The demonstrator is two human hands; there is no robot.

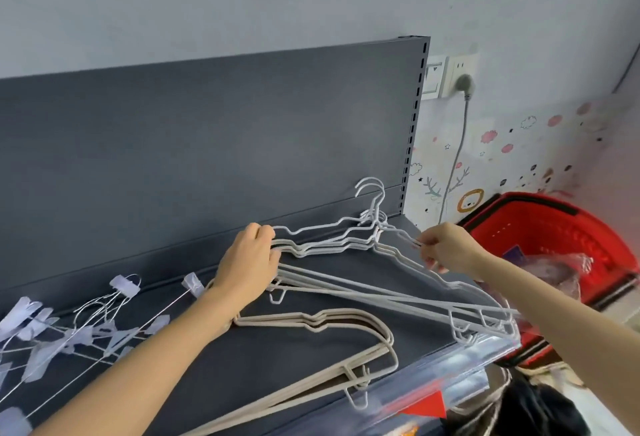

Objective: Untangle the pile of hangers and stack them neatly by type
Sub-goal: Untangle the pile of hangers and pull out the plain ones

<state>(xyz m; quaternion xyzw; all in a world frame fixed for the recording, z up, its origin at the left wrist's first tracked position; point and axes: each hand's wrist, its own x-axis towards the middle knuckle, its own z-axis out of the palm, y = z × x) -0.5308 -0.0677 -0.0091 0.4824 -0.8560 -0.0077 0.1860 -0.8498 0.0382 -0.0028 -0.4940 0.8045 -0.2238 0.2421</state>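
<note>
Nearest me: my left forearm, reaching across the beige hangers (270, 320), which lie nested at the front edge of the shelf (207, 366).
Left grip (249, 259): fingers curled round the left-hand ends of the white hangers (381, 288), clenched on the wires.
Right grip (446, 247): fingertips pinching the sloping right shoulder wire of one white hanger, near its neck.
Task's thing: the white hangers sit between my two grips, behind the beige set. Their far right ends overhang the shelf's corner.
Long axis: left to right across the shelf, angled a little toward me on the right. The hooks point away at the back panel (207, 141).
What the move turns on: I hold both ends, so I judge that squaring the upper wire onto those beneath is a matter of lining up the hooks.
Other type: clip hangers (69, 338) lie spread out, well off to the left.
Surface: dark grey metal, flat, with a clear plastic strip along the front.
Room: pale wall, a plug (464, 84) in its socket, and a red basket (554, 227) below on the right.
</note>
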